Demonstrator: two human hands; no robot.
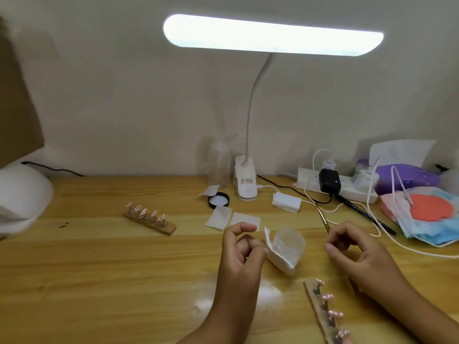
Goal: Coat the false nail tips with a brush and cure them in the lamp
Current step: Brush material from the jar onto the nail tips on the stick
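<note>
My right hand (pixel 352 249) grips a thin brush (pixel 323 218) with a gold ferrule; its tip points up and away from me. My left hand (pixel 241 249) has curled fingers lying against the left edge of a folded white wipe (pixel 278 260); whether it pinches the wipe is unclear. A small clear cup (pixel 289 243) lies on that wipe between my hands. A wooden strip (pixel 319 311) with several pink nail tips lies at the lower right, below my right hand. A second strip of tips (pixel 151 220) sits at mid left. The white curing lamp (pixel 22 194) stands at the far left.
A lit clip desk lamp (pixel 244 184) stands at the back, with a clear bottle (pixel 218 165), a black lid (pixel 218 200) and loose white wipes (pixel 218 217) near it. A power strip (pixel 347 187) with cables, a face mask (pixel 427 214) and a purple tissue pack (pixel 402 177) crowd the right.
</note>
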